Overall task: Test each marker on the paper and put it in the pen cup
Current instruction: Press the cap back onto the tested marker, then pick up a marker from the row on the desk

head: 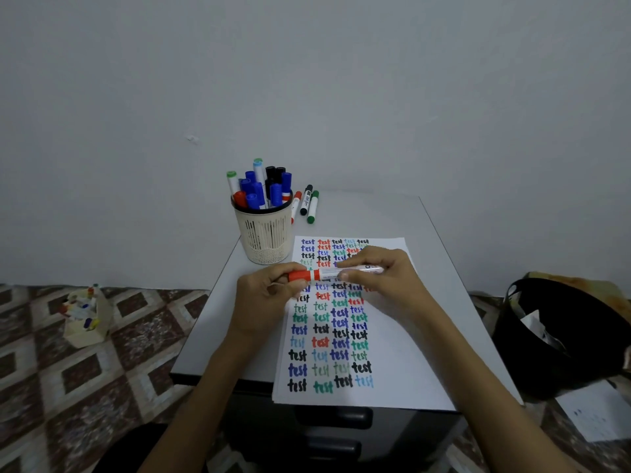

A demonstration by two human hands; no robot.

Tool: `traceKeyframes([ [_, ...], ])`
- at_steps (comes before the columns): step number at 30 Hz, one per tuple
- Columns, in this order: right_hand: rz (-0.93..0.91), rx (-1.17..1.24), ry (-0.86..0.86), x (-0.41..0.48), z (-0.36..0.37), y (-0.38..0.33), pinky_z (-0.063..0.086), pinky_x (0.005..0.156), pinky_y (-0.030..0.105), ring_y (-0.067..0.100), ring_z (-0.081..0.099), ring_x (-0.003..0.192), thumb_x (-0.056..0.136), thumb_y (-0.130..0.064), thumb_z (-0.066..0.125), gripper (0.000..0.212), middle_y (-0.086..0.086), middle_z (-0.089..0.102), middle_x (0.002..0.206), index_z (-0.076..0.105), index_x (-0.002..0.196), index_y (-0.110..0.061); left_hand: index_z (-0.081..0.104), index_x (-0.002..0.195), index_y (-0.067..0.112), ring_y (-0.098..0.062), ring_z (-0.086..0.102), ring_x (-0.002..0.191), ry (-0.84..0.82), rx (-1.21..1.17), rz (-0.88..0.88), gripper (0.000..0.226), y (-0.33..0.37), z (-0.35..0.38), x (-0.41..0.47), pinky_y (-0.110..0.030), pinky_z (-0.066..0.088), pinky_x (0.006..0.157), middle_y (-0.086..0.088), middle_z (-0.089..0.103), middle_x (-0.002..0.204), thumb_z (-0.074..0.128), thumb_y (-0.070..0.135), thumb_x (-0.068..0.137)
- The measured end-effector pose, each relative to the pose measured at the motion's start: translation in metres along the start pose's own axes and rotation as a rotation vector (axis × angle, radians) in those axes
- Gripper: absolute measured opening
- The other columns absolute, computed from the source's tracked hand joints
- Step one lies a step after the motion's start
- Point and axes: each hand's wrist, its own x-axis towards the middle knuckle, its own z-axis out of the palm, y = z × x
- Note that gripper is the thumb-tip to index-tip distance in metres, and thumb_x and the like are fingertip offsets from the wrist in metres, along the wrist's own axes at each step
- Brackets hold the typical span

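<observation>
Both hands hold one red marker (329, 274) level above the paper (386, 370). My left hand (263, 302) grips its red cap end; my right hand (382, 278) pinches the white barrel. The sheet is covered with rows of the word "test" in blue, red, black and green. A cream mesh pen cup (264, 235) stands beyond the paper's far left corner, holding several blue, black, red and green markers. Three loose markers lie to the right of the cup: a red one (295, 204), a black one (306, 199) and a green one (312, 207).
The paper lies on a small grey cabinet top (218, 322) with drawers below. A black bin (560, 339) stands on the floor to the right, beside a loose sheet (594, 414). On the patterned floor at left sits a small box (85, 319) of coloured items.
</observation>
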Motion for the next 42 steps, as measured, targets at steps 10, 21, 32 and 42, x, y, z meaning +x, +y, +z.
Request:
traceKeyframes([
  [10,-0.129,-1.085,-0.176,0.050,0.006,-0.040,0.047,0.070,0.021,0.012,0.059,0.083,0.087,-0.017,0.068,0.023,-0.002,0.068,0.099,0.069,0.109,-0.023,0.042,0.133,0.028,-0.009,0.057,0.108,-0.139,0.251,-0.114,0.052,-0.015,0.005,0.003,-0.030,0.051,0.087,0.006,0.058,0.123,0.062,0.028,0.085],
  [21,-0.518,-0.391,0.238,0.121,0.064,-0.097,0.059,0.064,0.028,0.011,0.065,0.066,0.085,-0.006,0.067,0.085,0.004,0.060,0.080,0.017,0.151,-0.021,0.036,0.142,0.013,-0.015,0.024,0.140,-0.283,0.759,0.047,0.058,-0.018,0.016,0.001,-0.026,0.007,0.112,-0.006,0.031,0.151,0.022,0.043,0.094],
  [32,-0.406,-0.826,0.238,0.128,0.081,-0.051,0.047,0.055,0.031,0.016,0.053,0.067,0.082,-0.019,0.064,0.048,-0.001,0.054,0.076,0.042,0.124,-0.015,0.037,0.142,0.013,-0.013,0.024,0.140,-0.297,0.769,0.046,0.076,-0.022,0.017,0.003,-0.029,0.009,0.114,-0.006,0.032,0.150,0.006,0.052,0.084],
  [42,-0.485,-0.624,0.328,0.134,0.060,-0.043,0.044,0.064,0.024,0.013,0.054,0.075,0.098,-0.023,0.047,0.022,-0.001,0.061,0.090,0.062,0.114,-0.021,0.030,0.145,0.017,-0.010,0.018,0.141,-0.311,0.768,0.011,0.060,-0.018,0.015,0.003,-0.026,0.003,0.114,-0.001,0.026,0.153,0.020,0.045,0.093],
])
